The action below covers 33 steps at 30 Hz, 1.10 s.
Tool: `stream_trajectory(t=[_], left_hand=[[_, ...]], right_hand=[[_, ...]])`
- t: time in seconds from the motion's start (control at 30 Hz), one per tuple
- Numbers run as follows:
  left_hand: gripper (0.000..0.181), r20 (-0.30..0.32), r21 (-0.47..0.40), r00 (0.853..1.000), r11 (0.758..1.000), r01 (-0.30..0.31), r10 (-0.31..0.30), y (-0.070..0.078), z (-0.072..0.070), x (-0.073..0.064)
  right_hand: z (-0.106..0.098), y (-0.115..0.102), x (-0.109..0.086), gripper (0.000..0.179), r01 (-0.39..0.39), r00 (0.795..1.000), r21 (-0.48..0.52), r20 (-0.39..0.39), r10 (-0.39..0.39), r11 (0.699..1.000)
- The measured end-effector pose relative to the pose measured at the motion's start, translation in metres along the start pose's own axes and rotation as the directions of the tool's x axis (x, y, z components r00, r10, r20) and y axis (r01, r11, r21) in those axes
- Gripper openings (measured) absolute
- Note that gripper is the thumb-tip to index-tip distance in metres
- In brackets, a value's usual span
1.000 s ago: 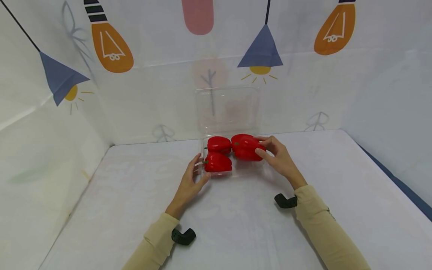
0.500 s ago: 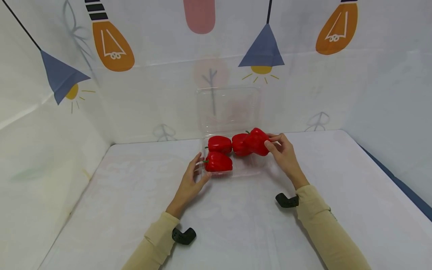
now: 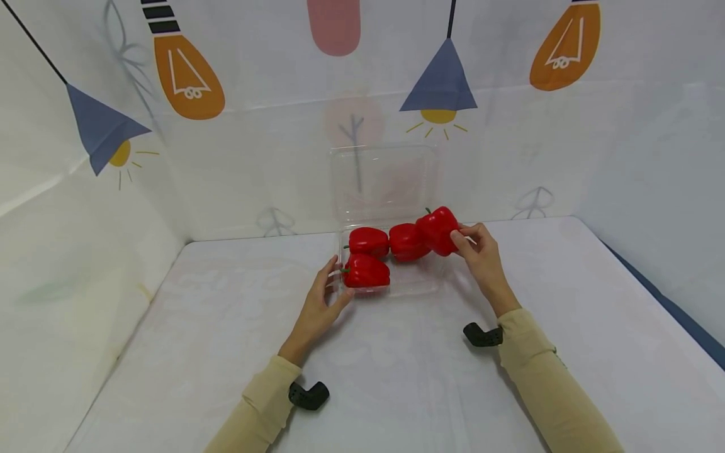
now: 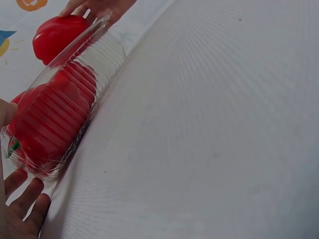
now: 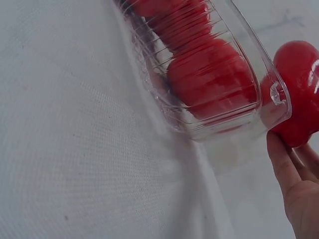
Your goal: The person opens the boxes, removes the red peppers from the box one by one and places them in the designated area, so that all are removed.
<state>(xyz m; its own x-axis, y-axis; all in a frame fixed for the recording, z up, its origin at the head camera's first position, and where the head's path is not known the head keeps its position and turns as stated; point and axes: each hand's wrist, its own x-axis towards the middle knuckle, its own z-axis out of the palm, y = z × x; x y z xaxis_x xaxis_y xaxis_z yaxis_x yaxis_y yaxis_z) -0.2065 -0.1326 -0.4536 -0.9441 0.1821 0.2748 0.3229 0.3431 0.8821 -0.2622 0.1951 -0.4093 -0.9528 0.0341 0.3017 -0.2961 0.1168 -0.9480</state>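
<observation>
A clear hinged plastic container (image 3: 410, 288) stands on the table with its lid raised at the back. Two red bell peppers lie in its left half, the front bell pepper (image 3: 367, 272) and the back bell pepper (image 3: 368, 241). Another bell pepper (image 3: 405, 244) sits at the back right. My right hand (image 3: 481, 261) pinches a raised bell pepper (image 3: 439, 230) at rim height, over the back right. In the right wrist view that held pepper (image 5: 299, 89) shows beyond the rim. My left hand (image 3: 317, 308) rests with spread fingers at the container's front left corner.
A white cloth (image 3: 374, 377) covers the table. Behind it hangs a white curtain (image 3: 272, 157) printed with lamps, and the raised clear lid (image 3: 385, 182) stands before it. A black wrist camera mount (image 3: 308, 396) juts from the left sleeve, another mount (image 3: 483, 335) from the right.
My right hand has lifted the bell pepper, turned it more upright, and carried it right and back, exposing more of the pepper behind. My left hand has stayed in place.
</observation>
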Motion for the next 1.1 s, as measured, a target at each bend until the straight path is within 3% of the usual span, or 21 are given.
stream_trajectory(t=[0.3, 1.1], left_hand=[[0.074, -0.008, 0.014, 1.000, 1.000, 0.002, -0.002, -0.004, 0.000, 0.000], [0.074, -0.006, 0.035, 1.000, 0.999, -0.023, 0.023, -0.005, 0.001, 0.000]], right_hand=[[-0.002, 0.000, 0.000, 0.035, -0.024, 1.000, 0.054, 0.000, 0.024, 0.998], [-0.008, 0.011, 0.005, 0.044, -0.097, 0.991, 0.048, -0.084, 0.100, 0.994]])
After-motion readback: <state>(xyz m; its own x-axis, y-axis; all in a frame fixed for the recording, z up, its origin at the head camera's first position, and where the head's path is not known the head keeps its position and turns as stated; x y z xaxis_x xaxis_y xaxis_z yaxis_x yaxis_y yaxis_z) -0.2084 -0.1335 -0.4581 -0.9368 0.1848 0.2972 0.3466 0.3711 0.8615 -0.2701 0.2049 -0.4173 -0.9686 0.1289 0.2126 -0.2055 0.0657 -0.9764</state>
